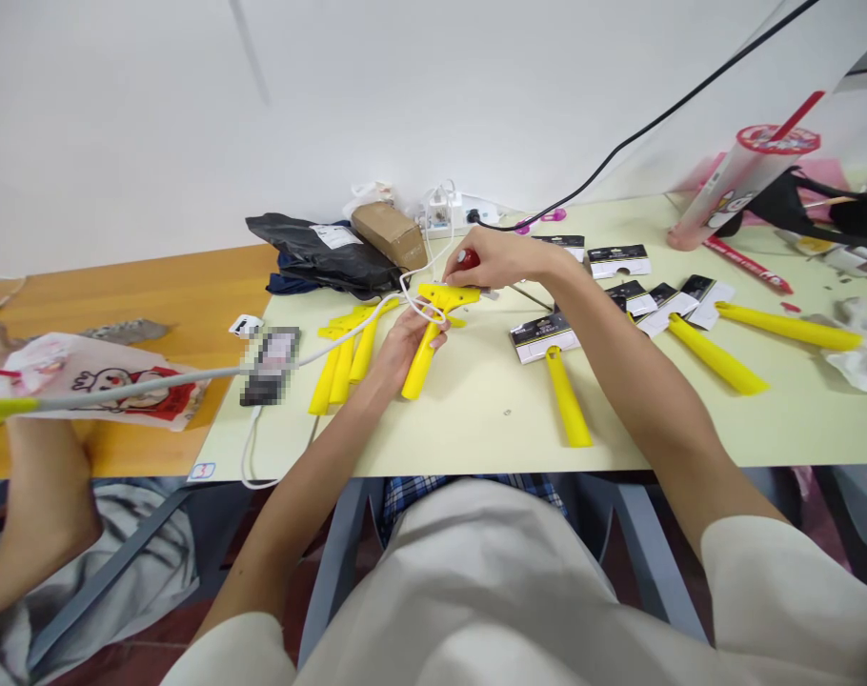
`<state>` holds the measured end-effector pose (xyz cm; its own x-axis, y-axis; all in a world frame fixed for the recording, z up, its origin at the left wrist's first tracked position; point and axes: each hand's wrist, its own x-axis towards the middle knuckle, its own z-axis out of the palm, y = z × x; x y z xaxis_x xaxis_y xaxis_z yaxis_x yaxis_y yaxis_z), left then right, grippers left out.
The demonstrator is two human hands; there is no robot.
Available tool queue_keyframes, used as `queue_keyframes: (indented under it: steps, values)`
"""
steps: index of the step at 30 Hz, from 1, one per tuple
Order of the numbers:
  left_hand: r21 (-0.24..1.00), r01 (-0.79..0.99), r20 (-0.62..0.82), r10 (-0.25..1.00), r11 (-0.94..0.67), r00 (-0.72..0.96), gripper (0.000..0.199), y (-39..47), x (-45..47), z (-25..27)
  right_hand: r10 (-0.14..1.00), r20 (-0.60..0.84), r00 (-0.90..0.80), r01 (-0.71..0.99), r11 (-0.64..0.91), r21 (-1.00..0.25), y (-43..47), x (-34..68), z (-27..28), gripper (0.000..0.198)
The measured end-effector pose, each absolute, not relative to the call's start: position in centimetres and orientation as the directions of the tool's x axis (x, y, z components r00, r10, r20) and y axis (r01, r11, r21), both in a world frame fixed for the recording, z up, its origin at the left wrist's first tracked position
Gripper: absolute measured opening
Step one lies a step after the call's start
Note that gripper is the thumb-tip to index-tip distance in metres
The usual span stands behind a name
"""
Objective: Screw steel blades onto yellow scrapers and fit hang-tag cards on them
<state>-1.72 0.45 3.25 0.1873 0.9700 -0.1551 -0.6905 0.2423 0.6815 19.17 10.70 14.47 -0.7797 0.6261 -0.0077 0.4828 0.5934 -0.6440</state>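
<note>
The left hand grips a yellow plastic T-shaped handle; the right hand pinches perhaps a round red knob. The thin looped white cord could snag, tugging the handle.

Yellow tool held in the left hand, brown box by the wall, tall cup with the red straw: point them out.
Held yellow tool (421, 358): head view, on its handle.
Brown box (391, 234): head view, on its upper face.
Tall cup (726, 188): head view, on its side wall.

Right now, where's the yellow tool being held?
In the head view, the yellow tool is near centre, in the left hand, beside the right hand, right of several yellow pieces.
</note>
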Motion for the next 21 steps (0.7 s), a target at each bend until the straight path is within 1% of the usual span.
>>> queue_keyframes:
  steps: [4, 10, 13, 17, 21]
  values:
    - [0.68, -0.705, -0.156, 0.979, 0.202, 0.13, 0.03, 0.5, -1.8, 3.5, 0.658, -0.031, -0.752, 0.505, 0.546, -0.668, 10.3, 19.7, 15.4, 0.015]
    - [0.684, -0.713, -0.076, 0.987, 0.154, 0.14, 0.029, 0.6, -2.1, 3.2, 0.676, 0.076, -0.733, 0.471, 0.585, -0.66, 10.5, 19.8, 15.4, 0.008]
    - [0.683, -0.716, -0.059, 0.989, 0.142, 0.139, 0.028, 0.5, -2.1, 3.1, 0.695, 0.106, -0.712, 0.472, 0.584, -0.66, 10.8, 19.4, 14.8, 0.008]
    - [0.669, -0.723, -0.109, 0.986, 0.169, 0.129, 0.032, 0.3, -1.8, 3.7, 0.705, 0.11, -0.7, 0.476, 0.576, -0.664, 11.0, 19.0, 14.3, 0.009]
    - [0.666, -0.718, -0.168, 0.979, 0.202, 0.12, 0.034, 0.1, -1.6, 4.0, 0.687, 0.103, -0.719, 0.462, 0.583, -0.668, 11.1, 19.2, 14.4, 0.009]
